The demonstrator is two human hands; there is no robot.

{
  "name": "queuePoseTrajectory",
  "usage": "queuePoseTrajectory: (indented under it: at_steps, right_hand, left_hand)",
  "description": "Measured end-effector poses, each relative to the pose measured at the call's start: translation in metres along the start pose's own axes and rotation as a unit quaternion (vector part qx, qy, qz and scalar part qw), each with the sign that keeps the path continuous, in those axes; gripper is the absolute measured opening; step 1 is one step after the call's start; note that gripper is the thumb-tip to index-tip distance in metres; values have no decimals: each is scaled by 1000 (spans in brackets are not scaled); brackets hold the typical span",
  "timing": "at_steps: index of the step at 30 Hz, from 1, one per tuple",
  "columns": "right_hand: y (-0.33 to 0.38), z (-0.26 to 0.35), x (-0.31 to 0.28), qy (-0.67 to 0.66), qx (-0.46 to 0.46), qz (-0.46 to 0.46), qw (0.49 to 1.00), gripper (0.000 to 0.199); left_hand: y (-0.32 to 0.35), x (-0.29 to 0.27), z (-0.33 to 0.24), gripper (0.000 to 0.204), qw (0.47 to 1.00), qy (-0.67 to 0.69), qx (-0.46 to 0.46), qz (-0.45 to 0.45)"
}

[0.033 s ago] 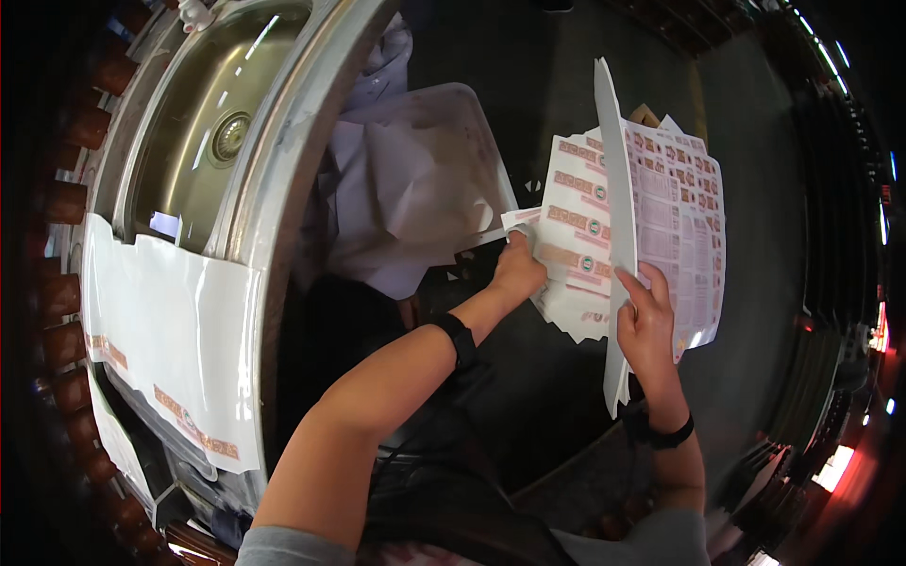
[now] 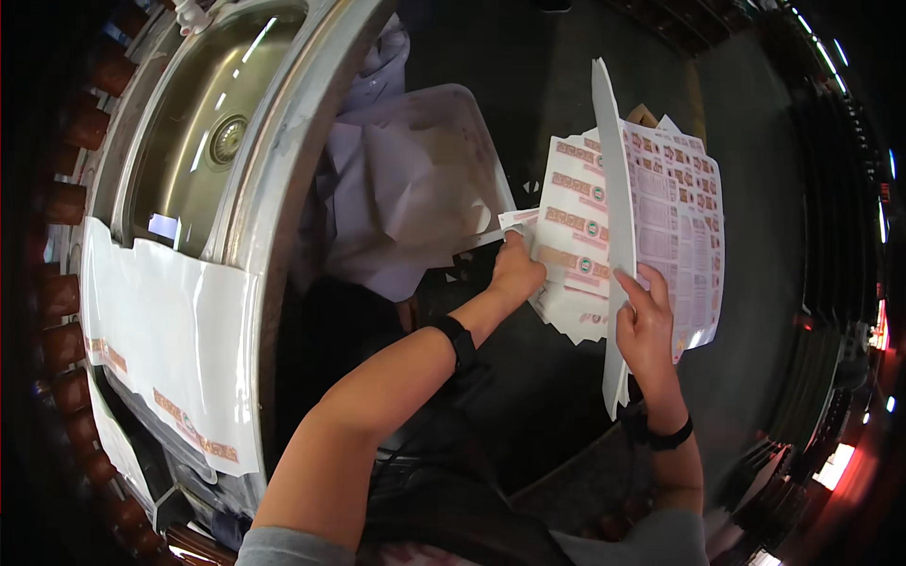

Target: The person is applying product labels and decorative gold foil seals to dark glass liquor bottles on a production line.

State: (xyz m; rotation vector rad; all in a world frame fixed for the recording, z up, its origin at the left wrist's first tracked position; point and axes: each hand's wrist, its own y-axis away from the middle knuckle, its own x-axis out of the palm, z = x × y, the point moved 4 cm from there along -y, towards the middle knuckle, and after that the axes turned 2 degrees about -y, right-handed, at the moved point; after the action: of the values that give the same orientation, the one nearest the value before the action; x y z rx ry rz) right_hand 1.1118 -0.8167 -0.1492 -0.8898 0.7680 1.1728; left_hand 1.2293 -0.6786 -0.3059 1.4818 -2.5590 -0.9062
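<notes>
**Two hands work a stack of printed label sheets beside a steel sink**

A person's left hand (image 2: 517, 272) pinches a narrow strip of label backing (image 2: 514, 219) at the left edge of a stack of printed label sheets (image 2: 576, 236), the grip closed on the strip, though the fingertips are hidden under the hand. The right hand (image 2: 646, 325) rests on the lower right of the stack, its fingers spread over a tall white sheet (image 2: 609, 236) that stands on edge across the stack; whether the thumb clamps that sheet from behind cannot be made out. More sheets covered in small printed labels (image 2: 679, 226) lie just right of the upright sheet, their far edge blurring into the dark floor. Left of the stack sits a clear plastic bin (image 2: 472, 123) stuffed with crumpled white paper (image 2: 406, 198); its lower part is lost in shadow. Farther left of the stack is a steel sink (image 2: 189, 123), with a large white sheet (image 2: 179, 340) draped over its near rim. Both wrists wear dark bands (image 2: 461, 341). The fisheye rim swallows the room's edges, where only dim shapes and a few lights show.
</notes>
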Motion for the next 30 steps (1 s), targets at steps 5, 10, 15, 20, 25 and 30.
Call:
queuePoseTrajectory:
  at_steps: [5,10,15,20,25,30]
  right_hand:
    - [-5,8,-3,-5,-14,-12,1000,53]
    - [-7,1,-9,4,-22,-28,999,53]
    - [-8,-10,-16,-19,32,-31,999,52]
    - [-9,-11,-18,-22,11,-35,999,51]
    - [-5,-12,-23,-18,8,-38,999,55]
    - [-10,10,-27,55,-39,-48,997,74]
  left_hand:
    - [4,-4,-19,55,990,-19,31,-137]
    - [-17,10,-29,54,996,-4,-35,-78]
    - [-18,10,-46,51,992,-51,-51,-105]
    - [-11,16,-70,49,993,-25,39,-108]
    - [-28,41,-93,60,977,199,0,72]
    - [-33,58,-98,48,998,25,47,16]
